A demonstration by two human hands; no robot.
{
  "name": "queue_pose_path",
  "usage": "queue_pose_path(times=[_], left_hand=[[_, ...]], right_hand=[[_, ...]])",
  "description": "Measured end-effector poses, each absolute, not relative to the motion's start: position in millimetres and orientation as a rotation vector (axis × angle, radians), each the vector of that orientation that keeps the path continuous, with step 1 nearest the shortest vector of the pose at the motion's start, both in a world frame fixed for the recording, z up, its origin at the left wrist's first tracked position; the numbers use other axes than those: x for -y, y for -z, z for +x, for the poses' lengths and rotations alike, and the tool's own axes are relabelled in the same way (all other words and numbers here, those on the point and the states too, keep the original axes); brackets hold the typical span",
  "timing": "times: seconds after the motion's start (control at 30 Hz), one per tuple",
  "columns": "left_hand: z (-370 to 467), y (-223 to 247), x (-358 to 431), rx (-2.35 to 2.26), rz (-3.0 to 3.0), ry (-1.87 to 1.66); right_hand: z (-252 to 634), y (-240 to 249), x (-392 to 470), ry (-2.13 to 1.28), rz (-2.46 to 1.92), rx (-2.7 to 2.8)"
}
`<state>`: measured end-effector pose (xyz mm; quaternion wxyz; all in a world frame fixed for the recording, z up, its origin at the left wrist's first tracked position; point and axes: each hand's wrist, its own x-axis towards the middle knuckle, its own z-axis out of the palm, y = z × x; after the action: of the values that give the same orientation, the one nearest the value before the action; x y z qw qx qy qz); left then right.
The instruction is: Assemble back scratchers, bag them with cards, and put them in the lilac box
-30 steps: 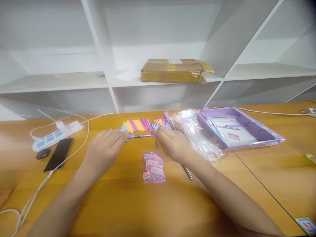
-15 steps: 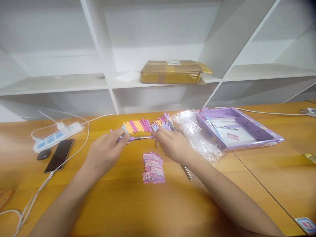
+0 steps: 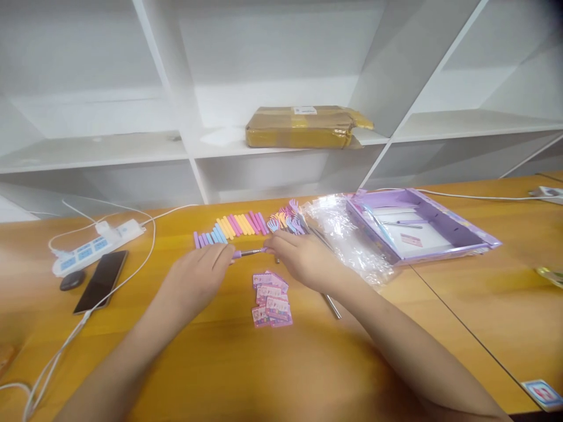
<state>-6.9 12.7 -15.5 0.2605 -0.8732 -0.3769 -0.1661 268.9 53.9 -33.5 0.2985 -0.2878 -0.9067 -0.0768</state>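
A purple back scratcher (image 3: 251,252) with a metal shaft is stretched between my hands, level above the table. My left hand (image 3: 204,269) is closed round its purple handle, most of which is hidden. Closed on the other end is my right hand (image 3: 299,255), where a bit of purple shows at the fingertips. Just behind lies a row of purple, blue, yellow and pink handles (image 3: 237,225). Beside it sits a pile of small hand-shaped scratcher heads (image 3: 285,220) in several colours. Pink printed cards (image 3: 272,300) lie overlapped in front of my hands.
Clear plastic bags (image 3: 352,234) lie right of the heads, against a purple box (image 3: 404,255) holding rods and a card. Metal rods (image 3: 332,306) stick out under my right forearm. At left are a power strip (image 3: 97,249), cables and a phone (image 3: 102,281). A carton (image 3: 303,129) rests on the shelf.
My left hand has turned over the handle, its back now upward, uncovering the purple and blue handles behind it. My right hand keeps hold of the other end. The view has shifted slightly.
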Motion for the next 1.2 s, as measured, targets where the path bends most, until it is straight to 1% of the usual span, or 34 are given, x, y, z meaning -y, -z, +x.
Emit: queue_pose_path(times=[0.13,0.47,0.6,0.7,0.87,1.0,1.1,1.2], left_hand=[[-16,13,-13,1.049,-2.438,0.34],[-20,8,-13,1.051,-2.427,0.356],[-22,3,-10,1.088,-2.45,0.355],[-25,-2,-10,1.1,-2.448,0.407],[-36,-15,-12,1.047,-2.285,0.514],[-66,-29,-17,1.042,-2.063,0.531],[-108,-41,-26,1.075,-1.854,0.607],[-152,-49,-41,1.244,-1.639,0.676]], right_hand=[[265,38,-55,0.216,-0.776,2.421],[265,27,-51,0.212,-0.8,2.428],[267,27,-53,0.249,-0.738,2.42],[272,23,-52,0.371,-0.704,2.378],[290,14,-54,0.713,-0.725,2.198],[331,9,-75,0.91,-0.752,2.014],[391,5,-105,0.98,-0.813,1.818],[463,5,-134,1.081,-0.872,1.525]])
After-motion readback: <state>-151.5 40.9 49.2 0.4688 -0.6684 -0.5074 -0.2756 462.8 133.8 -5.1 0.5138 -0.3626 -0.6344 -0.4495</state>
